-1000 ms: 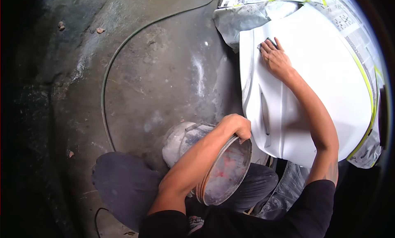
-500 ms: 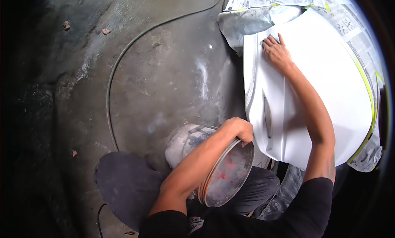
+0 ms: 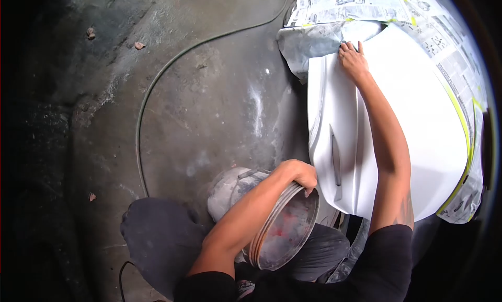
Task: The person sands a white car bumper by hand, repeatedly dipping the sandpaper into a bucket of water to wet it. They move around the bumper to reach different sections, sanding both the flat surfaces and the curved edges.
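Note:
My left hand (image 3: 303,175) is closed over the upper rim of a round, dirty bucket (image 3: 285,231) that lies tilted between my knees, its inside stained red. At the top of a white car panel (image 3: 413,98), my right hand (image 3: 354,59) rests with its fingertips near the edge by the masking paper. Whether something thin lies under those fingers cannot be made out. A long slot and a raised ridge run along the panel's left part. Newspaper and yellow-green tape (image 3: 460,114) border the panel.
A green hose (image 3: 152,82) curves over the stained concrete floor (image 3: 209,114). Small stones (image 3: 139,45) lie at the upper left. Newspaper sheets (image 3: 345,4) cover the area above the panel. A thin dark cable (image 3: 121,281) is at the lower left.
My right hand has slid up the panel towards its top edge, and the forearm is straighter. My left hand stays on the bucket rim. The view has shifted slightly.

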The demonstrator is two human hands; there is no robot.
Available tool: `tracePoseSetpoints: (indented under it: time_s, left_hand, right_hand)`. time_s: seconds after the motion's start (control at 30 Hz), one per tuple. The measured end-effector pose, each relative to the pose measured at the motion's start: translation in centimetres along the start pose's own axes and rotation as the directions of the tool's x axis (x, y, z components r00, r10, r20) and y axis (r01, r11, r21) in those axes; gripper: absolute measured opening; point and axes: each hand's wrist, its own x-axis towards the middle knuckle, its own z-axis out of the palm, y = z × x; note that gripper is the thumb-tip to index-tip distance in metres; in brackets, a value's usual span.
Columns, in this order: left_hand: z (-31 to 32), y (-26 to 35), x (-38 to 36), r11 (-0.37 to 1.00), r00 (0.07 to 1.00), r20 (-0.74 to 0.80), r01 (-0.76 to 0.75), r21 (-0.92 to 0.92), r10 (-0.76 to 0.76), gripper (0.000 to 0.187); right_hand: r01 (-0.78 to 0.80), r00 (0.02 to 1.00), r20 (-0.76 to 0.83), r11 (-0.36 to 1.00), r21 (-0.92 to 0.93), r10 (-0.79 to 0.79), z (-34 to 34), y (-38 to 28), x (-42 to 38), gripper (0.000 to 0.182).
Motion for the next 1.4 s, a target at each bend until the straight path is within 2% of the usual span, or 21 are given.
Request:
tracePoseSetpoints:
  time_s: [0.03,0.1,0.13,0.2,0.3,0.33,0.4,0.43,0.5,0.53,0.63,0.7,0.8,0.87,0.93,1.07,1.1,1.2,1.23,1.3,1.4]
  left_hand:
    - [0.0,-0.1,0.4,0.999,1.0,-0.009,-0.02,0.033,0.021,0.045]
    - [-0.1,-0.2,1.2,0.997,0.999,0.042,-0.017,0.07,0.014,0.044]
    - [-0.1,-0.1,1.8,0.993,0.997,0.083,-0.002,0.12,-0.008,0.043]
    - [-0.4,0.6,1.4,0.993,0.995,0.089,0.023,0.117,-0.033,0.043]
    - [-0.4,0.5,0.6,0.995,0.997,0.073,0.004,0.097,-0.011,0.049]
    - [0.1,0.2,0.5,0.995,0.997,0.07,0.011,0.099,-0.018,0.049]
    - [-0.2,0.4,-0.5,0.997,0.999,-0.02,-0.031,0.069,0.032,0.055]
    - [-0.6,1.0,-0.5,0.994,0.997,0.054,0.044,0.096,-0.05,0.059]
    - [-0.9,0.8,-0.2,0.997,0.996,0.085,0.021,0.077,-0.028,0.055]
    - [-1.0,1.1,-0.2,0.996,0.992,0.116,0.047,0.072,-0.055,0.055]
    - [-1.0,1.1,0.7,0.992,0.988,0.143,0.047,0.12,-0.064,0.051]
    - [-0.3,0.4,0.2,0.996,0.995,0.094,0.025,0.082,-0.033,0.048]
    - [-0.5,-0.3,0.6,0.998,0.999,0.019,-0.031,0.046,0.031,0.045]
    - [-0.4,-0.4,0.7,0.998,0.998,0.012,-0.057,0.035,0.056,0.045]
    - [-1.1,0.5,0.9,0.985,0.99,0.134,-0.067,0.157,0.046,0.049]
    - [-0.9,0.6,0.0,0.998,0.997,0.071,-0.015,0.061,0.011,0.05]
    - [-0.6,0.7,0.1,0.998,0.997,0.07,-0.021,0.064,0.017,0.05]
    - [0.4,-0.2,0.0,1.0,1.0,-0.011,-0.002,0.008,0.002,0.049]
    - [0.2,-0.4,0.7,0.999,0.999,0.028,-0.021,0.034,0.02,0.049]
    - [-0.5,0.0,1.3,0.992,0.995,0.092,-0.057,0.111,0.047,0.05]
    - [-0.9,0.5,0.1,0.995,0.997,0.071,-0.048,0.084,0.042,0.05]
  right_hand:
    - [-0.006,1.0,0.014,1.0,-0.003,0.006,0.7,-0.1,-1.1,0.042]
    - [0.124,0.977,-0.157,0.986,-0.113,-0.141,3.2,-0.5,-4.2,0.041]
    - [0.194,0.978,-0.072,0.981,-0.014,-0.194,1.6,-1.6,-7.6,0.04]
    - [0.25,0.952,-0.15,0.96,-0.127,-0.267,2.0,-3.7,-12.5,0.039]
    - [0.174,0.984,-0.055,0.984,0.043,-0.172,0.7,-1.2,-6.4,0.039]
    - [0.127,0.972,-0.202,0.992,0.009,-0.122,2.6,0.3,-3.4,0.039]
    - [-0.023,1.0,-0.016,1.0,0.004,0.023,-0.2,0.3,-0.2,0.041]
    - [-0.02,1.0,0.011,1.0,0.007,0.02,0.9,-0.2,-1.7,0.041]
    - [0.069,0.981,-0.174,0.992,-0.11,-0.087,2.6,-0.5,-4.0,0.044]
    - [0.098,0.993,-0.057,0.989,-0.111,-0.105,0.7,-1.6,-6.5,0.046]
    - [0.093,0.98,-0.157,0.98,-0.178,-0.121,1.8,-1.6,-7.6,0.045]
    - [0.059,0.98,-0.189,0.998,0.003,-0.058,1.6,0.4,-3.5,0.045]
    - [-0.067,0.991,-0.118,0.994,-0.088,0.057,1.3,-0.2,-0.3,0.046]
    - [-0.022,0.994,-0.108,0.995,-0.096,0.012,2.3,-1.1,-3.2,0.047]
    - [0.013,0.997,-0.069,0.99,-0.137,-0.023,1.3,-1.6,-7.1,0.048]
    - [0.011,0.987,-0.163,0.999,-0.032,-0.017,0.7,0.5,-2.9,0.045]
    - [0.009,0.987,-0.163,0.999,-0.039,-0.015,1.3,0.9,-2.7,0.045]
    - [-0.063,0.929,-0.371,0.981,-0.181,-0.009,2.3,-1.2,-2.8,0.043]
    - [-0.04,0.978,-0.21,0.993,-0.115,0.015,1.4,-1.8,-4.4,0.045]
    - [-0.011,0.982,-0.188,0.993,-0.117,-0.011,2.2,-1.7,-6.3,0.045]
    - [0.019,0.975,-0.22,1.0,-0.019,-0.023,2.1,-0.8,-3.1,0.043]
